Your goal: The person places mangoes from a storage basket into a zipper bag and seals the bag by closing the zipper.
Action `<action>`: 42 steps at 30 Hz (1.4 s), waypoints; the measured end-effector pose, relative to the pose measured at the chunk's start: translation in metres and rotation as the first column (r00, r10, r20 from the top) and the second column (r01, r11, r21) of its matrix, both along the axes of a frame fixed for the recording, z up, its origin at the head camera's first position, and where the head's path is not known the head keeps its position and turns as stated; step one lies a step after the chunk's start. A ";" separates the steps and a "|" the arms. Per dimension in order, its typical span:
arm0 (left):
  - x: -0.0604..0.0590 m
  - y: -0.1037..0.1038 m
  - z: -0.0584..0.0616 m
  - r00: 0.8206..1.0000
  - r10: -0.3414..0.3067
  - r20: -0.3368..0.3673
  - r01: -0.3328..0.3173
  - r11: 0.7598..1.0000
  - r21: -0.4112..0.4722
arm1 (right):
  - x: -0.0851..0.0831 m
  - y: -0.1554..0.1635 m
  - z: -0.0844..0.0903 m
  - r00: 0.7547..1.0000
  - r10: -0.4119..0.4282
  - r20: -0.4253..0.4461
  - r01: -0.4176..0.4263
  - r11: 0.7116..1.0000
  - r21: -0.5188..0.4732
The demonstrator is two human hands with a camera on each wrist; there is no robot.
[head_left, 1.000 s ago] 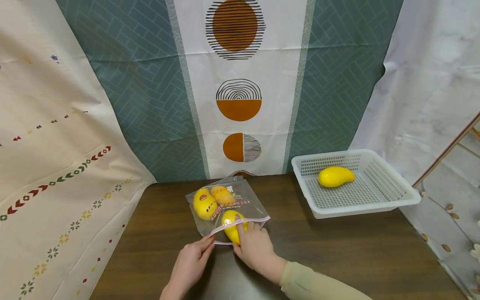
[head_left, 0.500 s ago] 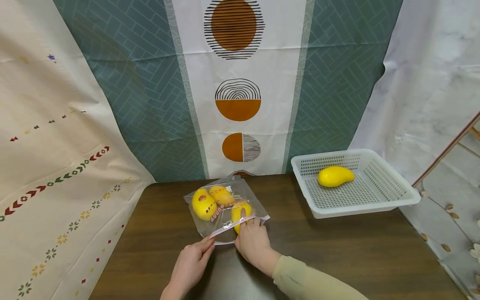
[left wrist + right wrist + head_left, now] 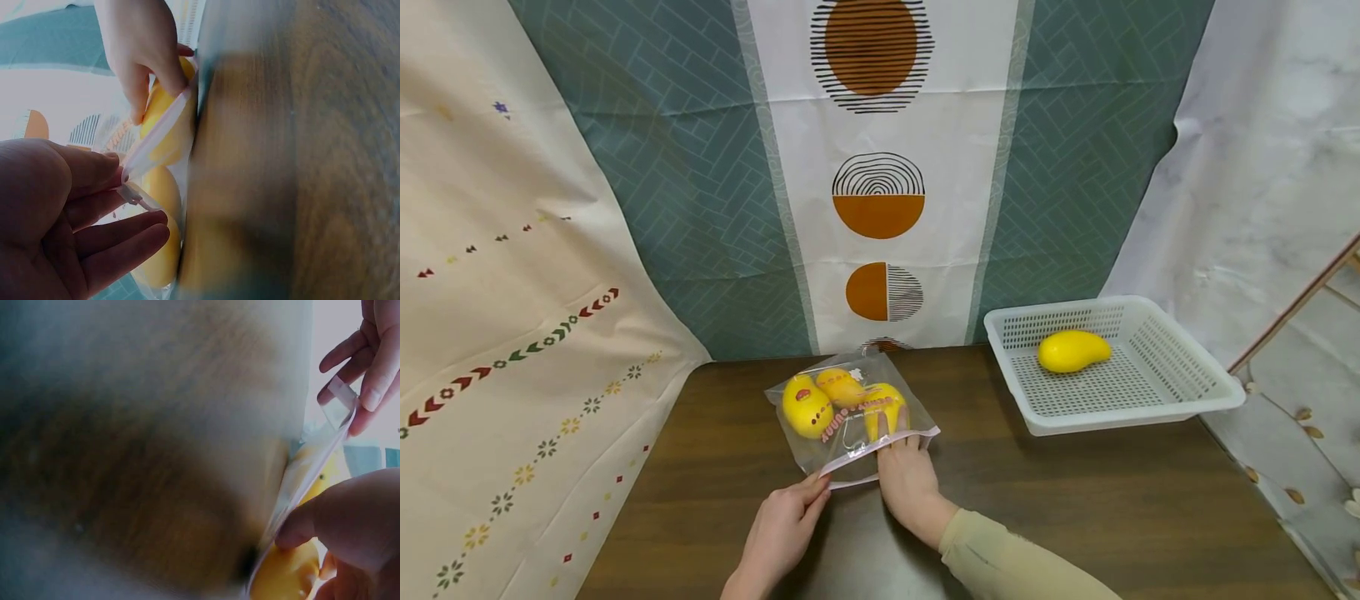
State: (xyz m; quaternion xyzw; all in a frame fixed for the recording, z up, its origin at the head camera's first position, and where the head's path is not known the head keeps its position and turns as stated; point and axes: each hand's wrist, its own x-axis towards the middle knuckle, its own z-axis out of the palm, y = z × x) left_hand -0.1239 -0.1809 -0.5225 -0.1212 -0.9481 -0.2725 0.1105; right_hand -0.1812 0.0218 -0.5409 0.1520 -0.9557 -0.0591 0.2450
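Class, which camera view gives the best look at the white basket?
The head view: the white basket shows whole at the table's right, holding one yellow mango. Neither wrist view shows the basket at all; both show only the bag and hands.

Right wrist view. We see the right hand [image 3: 356,531] with fingers reaching into a clear bag [image 3: 306,472], fingertips against 1 yellow fruit [image 3: 284,575]. Above them, the left hand [image 3: 372,356] pinches the bag's rim. Blurred brown table [image 3: 137,450] lies beside the fingers.
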 end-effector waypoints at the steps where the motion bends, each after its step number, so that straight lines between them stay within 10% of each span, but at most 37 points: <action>1: 0.000 0.000 0.000 1.000 0.001 -0.001 -0.001 1.000 0.000 | -0.001 0.000 -0.001 1.000 0.001 0.001 -0.001 1.000 -0.005; 11: 0.000 0.001 -0.001 1.000 0.005 0.010 -0.005 1.000 -0.003 | -0.006 0.005 -0.004 0.993 -0.038 -0.112 0.032 0.998 -0.050; 42: -0.001 0.005 0.001 1.000 0.000 0.024 0.000 1.000 0.006 | -0.018 0.017 -0.008 0.998 0.061 0.004 -0.058 0.970 -0.237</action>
